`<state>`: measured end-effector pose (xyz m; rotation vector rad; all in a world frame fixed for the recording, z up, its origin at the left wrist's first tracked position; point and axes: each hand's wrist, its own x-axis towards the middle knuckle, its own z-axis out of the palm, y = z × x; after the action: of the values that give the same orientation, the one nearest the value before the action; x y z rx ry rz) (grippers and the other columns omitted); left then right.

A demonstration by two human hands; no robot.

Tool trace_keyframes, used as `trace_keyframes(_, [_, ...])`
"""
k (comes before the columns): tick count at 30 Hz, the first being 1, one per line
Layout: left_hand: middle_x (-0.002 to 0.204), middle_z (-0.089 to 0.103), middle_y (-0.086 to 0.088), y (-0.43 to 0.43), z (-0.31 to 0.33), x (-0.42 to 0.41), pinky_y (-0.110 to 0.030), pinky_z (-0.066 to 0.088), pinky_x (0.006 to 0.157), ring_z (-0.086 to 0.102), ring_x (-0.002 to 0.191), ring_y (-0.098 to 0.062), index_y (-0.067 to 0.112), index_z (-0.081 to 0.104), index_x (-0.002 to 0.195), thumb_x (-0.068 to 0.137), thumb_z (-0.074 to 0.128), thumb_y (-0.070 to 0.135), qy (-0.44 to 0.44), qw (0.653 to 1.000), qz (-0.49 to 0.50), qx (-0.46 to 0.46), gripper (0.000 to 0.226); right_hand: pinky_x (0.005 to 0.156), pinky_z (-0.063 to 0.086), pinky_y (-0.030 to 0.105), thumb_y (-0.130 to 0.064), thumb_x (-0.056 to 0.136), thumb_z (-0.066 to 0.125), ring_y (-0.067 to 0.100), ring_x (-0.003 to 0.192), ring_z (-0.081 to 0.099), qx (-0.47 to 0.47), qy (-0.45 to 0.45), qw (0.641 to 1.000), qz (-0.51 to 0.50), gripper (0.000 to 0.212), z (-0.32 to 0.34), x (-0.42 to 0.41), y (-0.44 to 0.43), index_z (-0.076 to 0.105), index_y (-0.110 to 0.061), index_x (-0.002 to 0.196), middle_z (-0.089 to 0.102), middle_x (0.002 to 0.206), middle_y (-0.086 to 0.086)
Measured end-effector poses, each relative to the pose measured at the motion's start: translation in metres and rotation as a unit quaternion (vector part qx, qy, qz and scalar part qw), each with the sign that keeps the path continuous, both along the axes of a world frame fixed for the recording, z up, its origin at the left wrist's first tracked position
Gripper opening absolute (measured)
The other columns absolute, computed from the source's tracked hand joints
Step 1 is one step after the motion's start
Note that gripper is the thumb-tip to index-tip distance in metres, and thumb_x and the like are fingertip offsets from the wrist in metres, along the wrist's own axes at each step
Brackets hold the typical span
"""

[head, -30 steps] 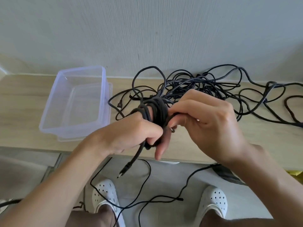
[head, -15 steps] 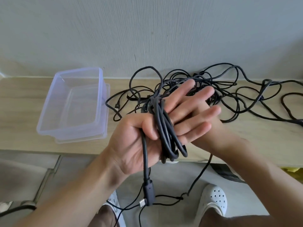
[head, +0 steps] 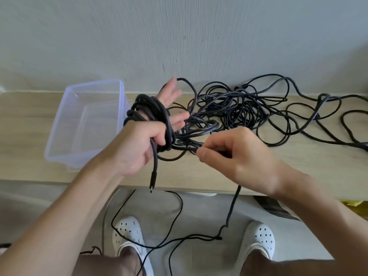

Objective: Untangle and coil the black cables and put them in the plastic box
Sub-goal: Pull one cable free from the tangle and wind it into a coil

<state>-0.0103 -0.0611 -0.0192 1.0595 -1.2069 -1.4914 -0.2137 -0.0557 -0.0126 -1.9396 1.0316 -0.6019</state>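
Wrapped around the left hand point(head: 147, 134) is a thick coil point(head: 157, 114) of black cable, in the middle of the frame. The thumb presses down on the loops, and the other fingers point(head: 171, 92) stick out flat and spread behind them. One end of the cable hangs down from this hand with a small plug point(head: 153, 181) at its tip. The right hand point(head: 237, 156), just right of the middle, pinches a black cable between thumb and finger; that strand point(head: 233, 206) drops toward the floor near two white shoes point(head: 129, 234). A big messy pile of black cables point(head: 249, 108) lies on the wooden table point(head: 298, 166) at the upper right. The clear plastic box point(head: 87, 124) sits on the table at the left, with no cable inside.
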Motion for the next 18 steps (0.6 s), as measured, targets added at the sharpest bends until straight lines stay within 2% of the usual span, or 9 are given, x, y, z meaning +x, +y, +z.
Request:
trace_keyframes(2, [0.134,0.062,0.006,-0.003,-0.002,0.000,-0.039,0.047,0.105,0.067,0.112,-0.020,0.041,0.038,0.146,0.058,0.039,-0.010,-0.092,0.993,-0.067,-0.007,0.101,0.046,0.030,0.015,-0.017,0.091,0.066,0.006,0.048,0.039,-0.022,-0.023,0.999,-0.008,0.024,0.001,-0.002,0.001,0.068,-0.006,0.069,0.050,0.051,0.000])
trace_keyframes(3, [0.119,0.068,0.005,-0.005,-0.003,0.000,-0.037,0.051,0.093,0.070,0.100,-0.016,0.040,0.043,0.141,0.058,0.043,-0.011,-0.130,0.985,-0.115,0.004,0.097,0.047,0.033,0.016,-0.016,0.090,0.068,0.007,0.048,0.043,-0.040,-0.031,0.999,-0.013,0.022,0.001,-0.004,0.000,0.070,-0.008,0.070,0.054,0.053,-0.002])
trace_keyframes(5, [0.089,0.069,0.005,-0.002,-0.003,-0.001,-0.021,0.050,0.070,0.066,0.078,-0.009,0.016,0.062,0.121,0.060,0.045,-0.011,-0.180,0.963,-0.198,0.029,0.069,0.053,0.046,0.020,-0.014,0.088,0.071,0.004,0.056,0.059,-0.092,-0.051,0.994,-0.023,0.016,0.001,-0.003,0.000,0.071,-0.009,0.072,0.065,0.060,-0.005])
trace_keyframes(7, [0.076,0.067,-0.002,0.005,-0.001,-0.004,-0.019,0.044,0.063,0.060,0.071,-0.015,0.000,0.058,0.089,0.059,0.042,-0.008,-0.180,0.948,-0.257,0.049,0.034,0.060,0.054,0.030,-0.013,0.086,0.073,0.012,0.068,0.069,-0.200,-0.043,0.978,-0.034,0.011,-0.003,-0.001,-0.002,0.070,-0.008,0.076,0.069,0.068,-0.007])
trace_keyframes(9, [0.073,0.065,-0.015,0.011,0.004,-0.005,-0.027,0.044,0.068,0.058,0.072,-0.026,0.001,0.048,0.080,0.058,0.040,-0.007,-0.140,0.940,-0.306,0.062,0.025,0.052,0.049,0.034,-0.010,0.086,0.072,0.014,0.060,0.061,-0.295,-0.042,0.954,-0.036,0.007,-0.007,0.003,-0.007,0.070,-0.007,0.080,0.061,0.068,-0.007])
trace_keyframes(11, [0.069,0.059,-0.029,0.015,0.008,-0.007,-0.031,0.044,0.068,0.053,0.066,-0.033,0.002,0.042,0.081,0.057,0.036,-0.009,-0.062,0.937,-0.332,0.086,0.027,0.050,0.046,0.033,-0.003,0.088,0.069,0.015,0.059,0.055,-0.338,-0.044,0.940,-0.034,0.003,-0.009,0.004,-0.008,0.072,-0.003,0.086,0.056,0.072,-0.005])
trace_keyframes(14, [0.064,0.063,-0.016,0.020,0.007,-0.010,-0.029,0.043,0.063,0.051,0.058,-0.024,-0.006,0.047,0.087,0.055,0.033,-0.009,0.072,0.926,-0.352,0.118,0.036,0.059,0.048,0.027,0.001,0.093,0.061,0.016,0.068,0.056,-0.350,-0.052,0.935,-0.030,0.012,-0.006,0.001,-0.008,0.072,0.001,0.094,0.058,0.078,0.004])
trace_keyframes(16, [0.066,0.065,-0.010,0.022,0.005,-0.018,-0.031,0.040,0.062,0.052,0.060,-0.022,-0.009,0.059,0.096,0.055,0.035,-0.005,0.170,0.904,-0.373,0.120,0.048,0.070,0.043,0.014,0.000,0.095,0.055,0.008,0.075,0.055,-0.315,-0.061,0.946,-0.043,0.017,-0.004,0.000,-0.013,0.072,0.000,0.096,0.059,0.082,0.002])
trace_keyframes(18, [0.071,0.067,-0.010,0.021,0.007,-0.026,-0.033,0.041,0.065,0.054,0.065,-0.022,-0.019,0.054,0.108,0.054,0.037,-0.003,0.230,0.903,-0.348,0.102,0.060,0.075,0.044,0.012,0.004,0.091,0.058,0.002,0.080,0.058,-0.259,-0.031,0.964,-0.043,0.018,-0.006,0.002,-0.017,0.072,-0.003,0.099,0.064,0.087,-0.001])
